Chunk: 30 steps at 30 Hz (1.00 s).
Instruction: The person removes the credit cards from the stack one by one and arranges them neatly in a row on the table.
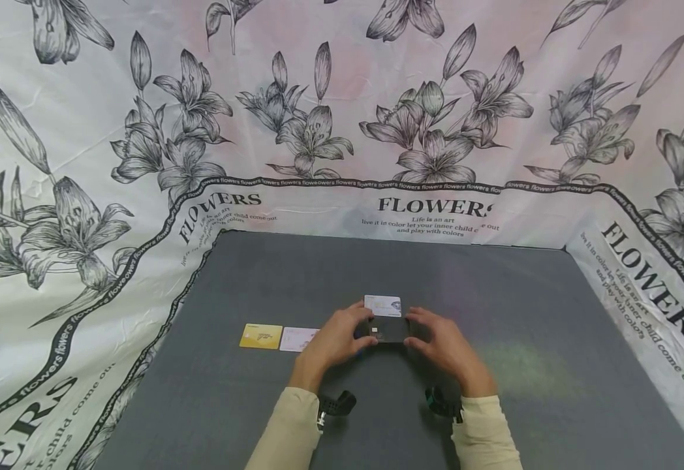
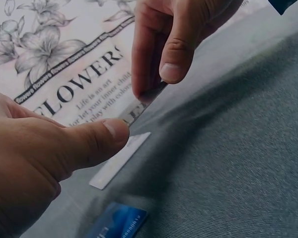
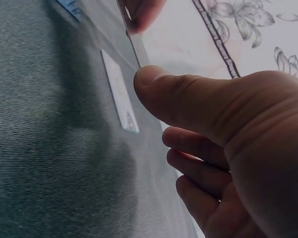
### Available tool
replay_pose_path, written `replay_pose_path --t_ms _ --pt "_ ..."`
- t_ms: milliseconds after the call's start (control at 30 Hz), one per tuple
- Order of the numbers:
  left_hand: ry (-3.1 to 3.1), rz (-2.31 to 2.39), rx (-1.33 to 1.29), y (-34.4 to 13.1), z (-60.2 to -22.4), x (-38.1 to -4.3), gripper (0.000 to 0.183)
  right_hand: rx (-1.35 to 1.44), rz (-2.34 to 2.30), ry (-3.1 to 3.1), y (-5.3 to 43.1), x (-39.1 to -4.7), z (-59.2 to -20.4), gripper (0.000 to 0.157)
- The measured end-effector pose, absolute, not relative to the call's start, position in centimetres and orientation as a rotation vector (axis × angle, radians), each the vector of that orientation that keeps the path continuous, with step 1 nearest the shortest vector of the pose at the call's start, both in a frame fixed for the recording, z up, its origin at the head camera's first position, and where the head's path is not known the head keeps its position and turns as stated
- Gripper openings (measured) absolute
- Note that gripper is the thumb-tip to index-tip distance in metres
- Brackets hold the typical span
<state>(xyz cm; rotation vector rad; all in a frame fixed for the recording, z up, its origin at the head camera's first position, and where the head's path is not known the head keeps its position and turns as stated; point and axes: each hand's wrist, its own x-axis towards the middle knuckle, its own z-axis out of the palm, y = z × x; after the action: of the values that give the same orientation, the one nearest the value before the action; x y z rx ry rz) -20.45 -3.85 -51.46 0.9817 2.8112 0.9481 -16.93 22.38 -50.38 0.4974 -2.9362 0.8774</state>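
Both hands hold a dark bank-style card (image 1: 391,330) just above the table, one hand at each short end. My left hand (image 1: 331,338) pinches its left end between thumb and fingers; my right hand (image 1: 449,341) pinches the right end. Seen nearly edge-on in the right wrist view, the held card (image 3: 134,51) is a thin line. A white card (image 1: 382,305) lies flat just beyond it. Left of the hands lie a yellow card (image 1: 261,336) and a pale pink card (image 1: 297,339), the latter partly behind my left hand. A blue card (image 2: 120,221) lies below the left hand.
The dark grey tabletop (image 1: 530,313) spreads out around the cards. Flower-printed fabric (image 1: 312,150) hangs along the back and both sides. Each wrist carries a black strap device, such as the one on the left wrist (image 1: 337,403).
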Motion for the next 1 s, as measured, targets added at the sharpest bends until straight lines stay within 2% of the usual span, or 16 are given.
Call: replay_pose_path --t_ms 1000 --pt "2.852 0.826 0.912 -4.6 -53.6 -19.7 0.052 0.500 0.805 -2.957 20.1 -16.2 -53.0 0.049"
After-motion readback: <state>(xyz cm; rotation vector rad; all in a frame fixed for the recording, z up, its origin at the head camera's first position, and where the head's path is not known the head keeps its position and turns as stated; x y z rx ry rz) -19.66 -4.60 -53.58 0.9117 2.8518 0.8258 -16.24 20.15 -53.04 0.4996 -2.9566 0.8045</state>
